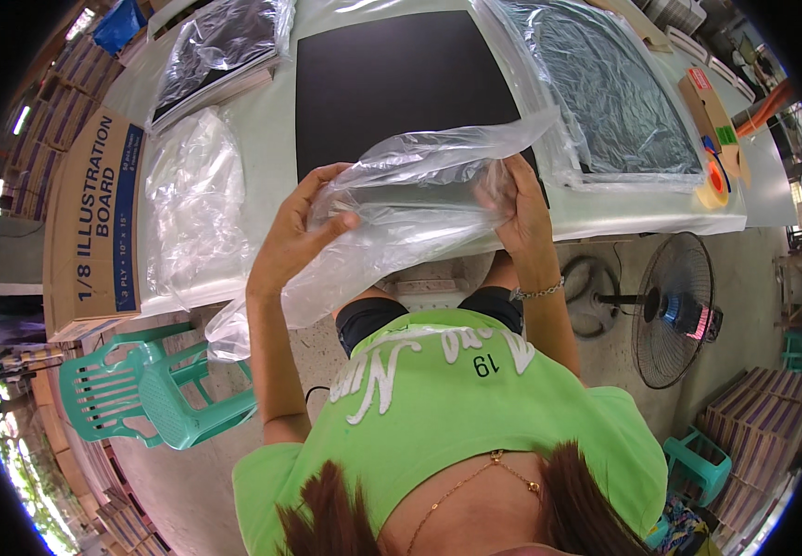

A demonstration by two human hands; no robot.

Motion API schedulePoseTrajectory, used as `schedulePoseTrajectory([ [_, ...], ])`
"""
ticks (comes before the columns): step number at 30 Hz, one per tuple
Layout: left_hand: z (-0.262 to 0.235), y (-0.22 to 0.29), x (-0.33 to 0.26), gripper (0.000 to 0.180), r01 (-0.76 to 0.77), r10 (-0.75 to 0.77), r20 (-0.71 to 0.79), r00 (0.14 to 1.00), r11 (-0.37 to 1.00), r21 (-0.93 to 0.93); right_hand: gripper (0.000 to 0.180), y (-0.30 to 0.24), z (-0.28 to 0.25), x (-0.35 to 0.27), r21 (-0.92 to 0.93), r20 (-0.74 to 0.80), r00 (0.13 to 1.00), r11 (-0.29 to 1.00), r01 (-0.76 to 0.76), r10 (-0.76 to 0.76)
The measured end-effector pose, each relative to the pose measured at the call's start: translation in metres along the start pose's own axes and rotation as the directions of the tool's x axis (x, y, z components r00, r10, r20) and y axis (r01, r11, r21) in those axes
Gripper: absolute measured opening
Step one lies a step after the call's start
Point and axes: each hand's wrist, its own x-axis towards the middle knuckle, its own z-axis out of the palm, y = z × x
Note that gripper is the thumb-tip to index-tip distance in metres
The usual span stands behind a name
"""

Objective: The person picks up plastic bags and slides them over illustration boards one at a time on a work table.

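Note:
A clear plastic bag (420, 199) stretches between my two hands, its mouth held partly apart above the table's near edge. My left hand (301, 227) grips its left side, thumb on top, and my right hand (523, 208) pinches its right side. The bag's loose end hangs down to the left past my left forearm. Just beyond it lies a black board (401, 83), flat on the table, its near edge partly hidden behind the plastic.
Bagged dark boards (605, 93) lie to the right, and another bagged stack (220, 56) at the far left. Empty clear bags (197, 204) sit beside a cardboard box (95, 222). A tape roll (716, 179) is at the right corner. Green chairs (155, 385) and a fan (674, 310) stand on the floor.

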Motion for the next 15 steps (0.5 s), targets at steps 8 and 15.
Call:
schedulePoseTrajectory([
  [8,-0.033,0.000,0.000,0.041,0.099,-0.095,-0.067,0.993,0.994,0.055,0.017,-0.002,0.025,-0.007,-0.134,-0.348,0.937,0.991,-0.024,-0.024],
  [15,-0.038,0.016,-0.004,0.049,0.140,-0.148,0.025,0.989,0.969,0.206,0.015,0.003,0.013,-0.016,-0.091,-0.398,0.910,0.992,0.084,-0.114],
])
